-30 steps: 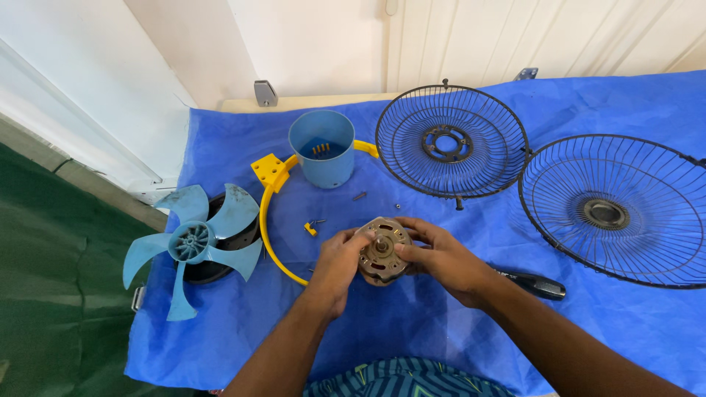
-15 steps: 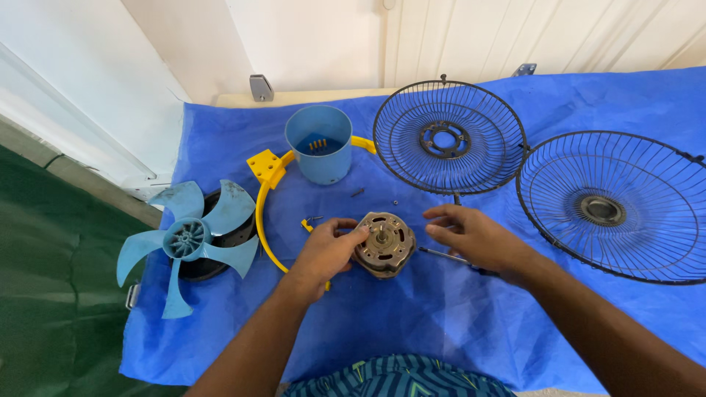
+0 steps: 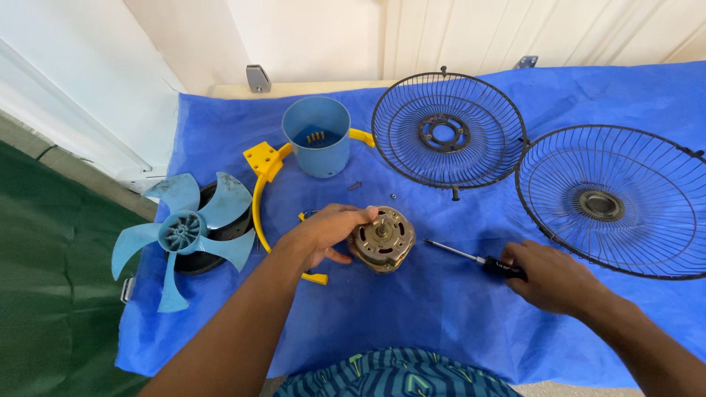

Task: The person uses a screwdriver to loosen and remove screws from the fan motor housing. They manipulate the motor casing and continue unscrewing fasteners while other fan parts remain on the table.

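Observation:
A round brass-coloured fan motor [image 3: 384, 240] lies on the blue cloth [image 3: 412, 309] with its shaft pointing up. My left hand [image 3: 327, 232] grips the motor's left side. To the right, my right hand [image 3: 553, 277] rests over the black handle of a screwdriver [image 3: 471, 257], whose thin metal shaft points left toward the motor. Whether the fingers are closed round the handle is hard to tell.
A blue fan blade [image 3: 184, 234] lies at the left over a dark round part. A yellow ring bracket [image 3: 263, 184] curves around a blue cylindrical housing [image 3: 317, 137]. Two black wire fan guards [image 3: 448, 132] [image 3: 614, 200] lie at the back right. Small screws [image 3: 355, 187] lie loose.
My right hand has left the motor and moved right onto the screwdriver handle. My left hand stays on the motor, which now lies on the cloth.

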